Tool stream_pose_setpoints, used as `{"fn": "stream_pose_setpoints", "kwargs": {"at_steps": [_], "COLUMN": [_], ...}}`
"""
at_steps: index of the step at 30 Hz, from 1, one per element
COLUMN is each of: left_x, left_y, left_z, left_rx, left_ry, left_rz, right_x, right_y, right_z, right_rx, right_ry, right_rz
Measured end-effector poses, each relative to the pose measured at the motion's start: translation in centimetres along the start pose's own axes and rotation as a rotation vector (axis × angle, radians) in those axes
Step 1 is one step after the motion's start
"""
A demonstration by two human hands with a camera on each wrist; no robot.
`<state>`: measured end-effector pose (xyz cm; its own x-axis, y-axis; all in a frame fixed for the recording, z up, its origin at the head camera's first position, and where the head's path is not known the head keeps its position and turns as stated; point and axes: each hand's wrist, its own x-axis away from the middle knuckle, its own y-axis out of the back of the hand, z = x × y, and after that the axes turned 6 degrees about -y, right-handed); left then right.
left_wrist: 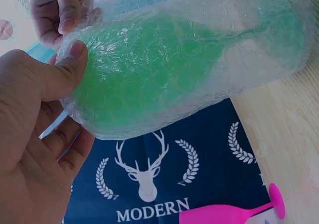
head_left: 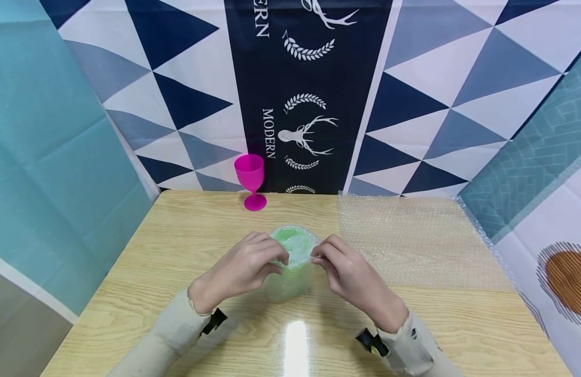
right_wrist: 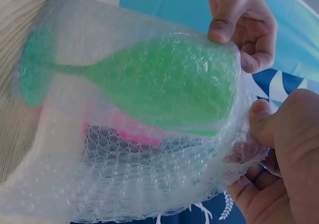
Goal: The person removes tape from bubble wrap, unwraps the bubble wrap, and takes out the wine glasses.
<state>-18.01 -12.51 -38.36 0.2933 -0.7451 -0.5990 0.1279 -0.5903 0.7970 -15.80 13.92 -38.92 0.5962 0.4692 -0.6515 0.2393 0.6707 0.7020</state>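
A green plastic goblet [right_wrist: 164, 79] stands upright on the table, its bowl, stem and foot showing through a tube of bubble wrap [head_left: 290, 290]. With thumb and fingers at the wrap's top edge, my left hand [head_left: 252, 262] grips the rim of the wrapped goblet from the left. My right hand [head_left: 349, 275] pinches the loose edge of the bubble wrap on the right side. In the right wrist view that free flap [right_wrist: 144, 174] spreads away from the bowl. Both thumbs lie on the outside of the wrap.
A bright pink goblet [head_left: 250, 173] stands at the table's back edge, left of centre. One flat sheet of bubble wrap [head_left: 417, 241] lies on the right of the wooden table [head_left: 144, 251]. Patterned cloth [head_left: 309, 78] hangs behind the table, with teal panels at the sides.
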Motion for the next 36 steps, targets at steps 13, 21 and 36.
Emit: {"fn": "stream_pose_setpoints", "kwargs": {"at_steps": [13, 21, 36], "left_x": [0.1, -0.1, -0.2], "left_y": [-0.1, -0.2, -0.3], "left_z": [0.4, 0.4, 0.3], "left_rx": [0.013, 0.024, 0.004], "left_ry": [-0.015, -0.024, -0.030], "left_rz": [0.001, -0.010, -0.011], "right_x": [0.3, 0.7, -0.5], "right_y": [0.7, 0.8, 1.1], "right_z": [-1.0, -1.7, -1.2], "right_rx": [-0.019, -0.025, -0.029], "right_ry": [-0.061, -0.076, 0.130], "right_rz": [-0.017, -0.045, -0.173]}}
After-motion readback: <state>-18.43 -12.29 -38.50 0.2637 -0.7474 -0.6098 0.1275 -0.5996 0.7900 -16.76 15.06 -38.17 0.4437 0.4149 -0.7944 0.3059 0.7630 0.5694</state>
